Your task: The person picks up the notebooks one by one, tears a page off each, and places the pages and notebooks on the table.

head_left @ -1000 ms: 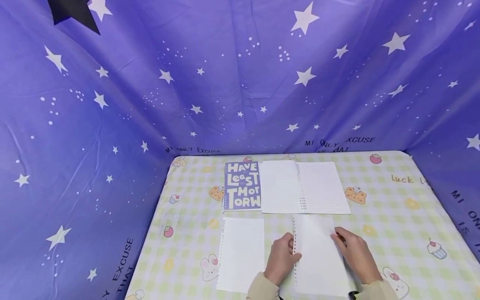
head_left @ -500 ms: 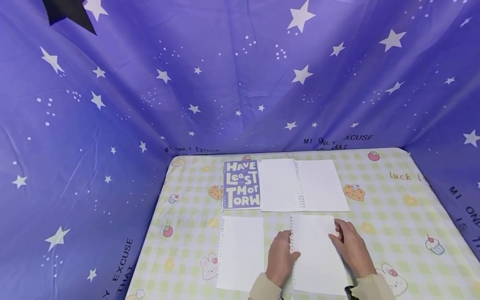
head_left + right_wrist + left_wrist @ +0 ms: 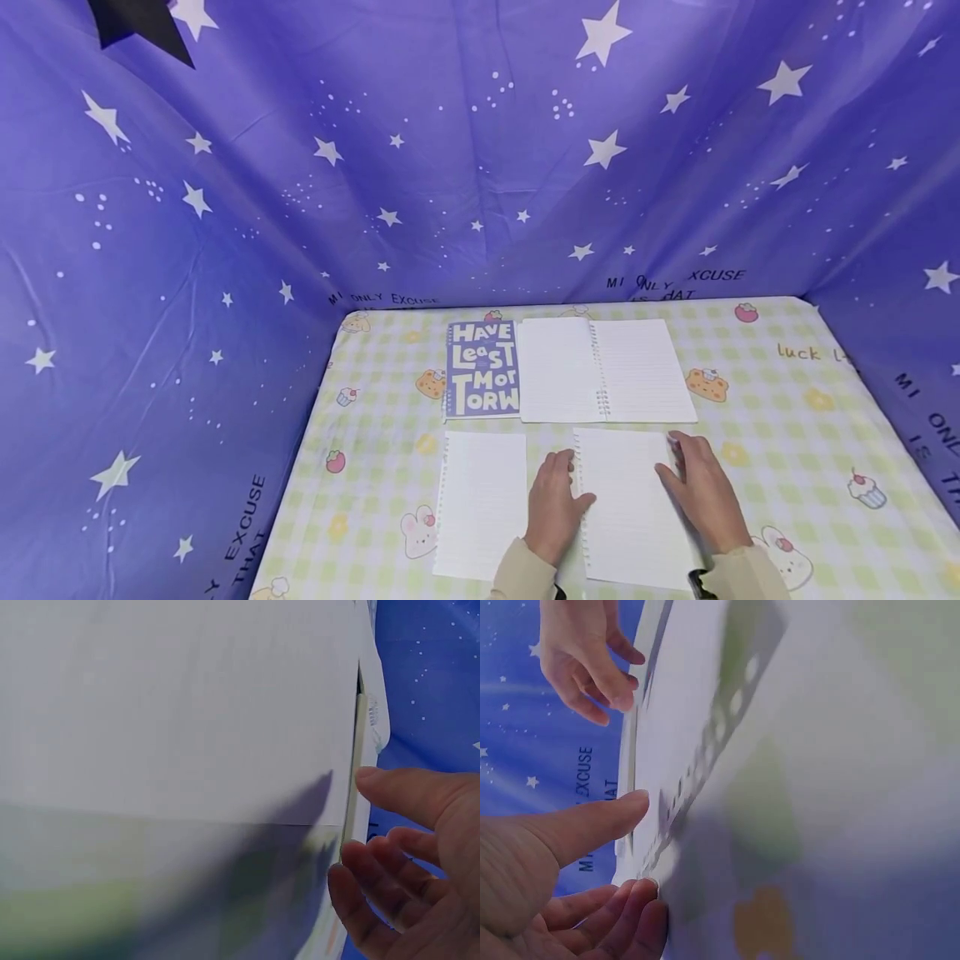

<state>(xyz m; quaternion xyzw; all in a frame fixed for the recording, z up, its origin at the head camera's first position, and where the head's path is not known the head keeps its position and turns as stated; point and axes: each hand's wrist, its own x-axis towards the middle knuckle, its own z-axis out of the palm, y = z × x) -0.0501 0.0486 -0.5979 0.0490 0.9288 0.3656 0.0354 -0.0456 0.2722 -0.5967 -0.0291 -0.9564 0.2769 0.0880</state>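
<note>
A stack or sheet of white loose-leaf paper (image 3: pixel 633 508), holes punched down its left edge, lies flat at the front of the table. Beside that punched edge is my left hand (image 3: pixel 553 510), thumb raised over the paper and fingertips right at the holes. In the left wrist view, the thumb and fingers (image 3: pixel 641 896) stand apart. My right hand (image 3: pixel 707 492) is at the upper right edge of the paper, thumb over it and fingers beyond the edge. The right wrist view shows a gap between thumb and fingers (image 3: pixel 360 885).
Another punched lined sheet (image 3: pixel 483 504) lies to the left. Behind are a purple lettered notebook (image 3: pixel 483 368) and an open ring-bound notebook (image 3: pixel 648 371). A checked cloth (image 3: pixel 780 433) covers the table; a blue starry curtain (image 3: pixel 480 125) surrounds it.
The front paper has settled flat, its punched edge shifting slightly left. Both hands have loosened from its edges, with the left hand moving slightly left and up.
</note>
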